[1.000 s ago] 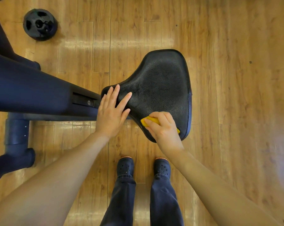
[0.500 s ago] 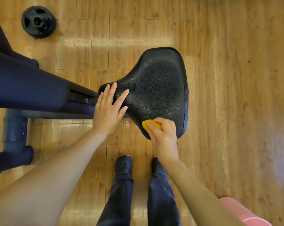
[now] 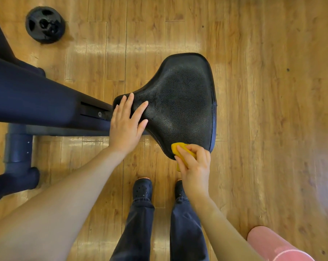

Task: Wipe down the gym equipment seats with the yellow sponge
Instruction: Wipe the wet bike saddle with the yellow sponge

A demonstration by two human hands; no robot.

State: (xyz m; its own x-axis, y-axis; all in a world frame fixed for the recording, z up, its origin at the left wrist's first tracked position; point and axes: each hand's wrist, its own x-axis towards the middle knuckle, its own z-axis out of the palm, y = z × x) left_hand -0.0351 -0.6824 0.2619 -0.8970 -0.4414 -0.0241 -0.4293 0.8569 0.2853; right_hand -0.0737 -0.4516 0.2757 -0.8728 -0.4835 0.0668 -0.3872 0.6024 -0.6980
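A black textured bike seat (image 3: 180, 102) sits in the middle of the view, narrow nose to the left, wide end to the right. My left hand (image 3: 126, 123) lies flat with spread fingers on the nose of the seat. My right hand (image 3: 194, 166) grips the yellow sponge (image 3: 178, 150) and holds it against the seat's near edge, at the lower rim. Most of the sponge is hidden under my fingers.
The dark blue frame of the machine (image 3: 33, 104) runs off to the left, with a post and foot (image 3: 18, 159) below it. A black weight plate (image 3: 45, 24) lies on the wooden floor at top left. A pink cylinder (image 3: 272, 245) shows at bottom right. My feet (image 3: 142, 187) stand just below the seat.
My right hand has slid the sponge down from the seat's top surface to its near edge. The left hand has stayed on the nose. The pink cylinder has come into view.
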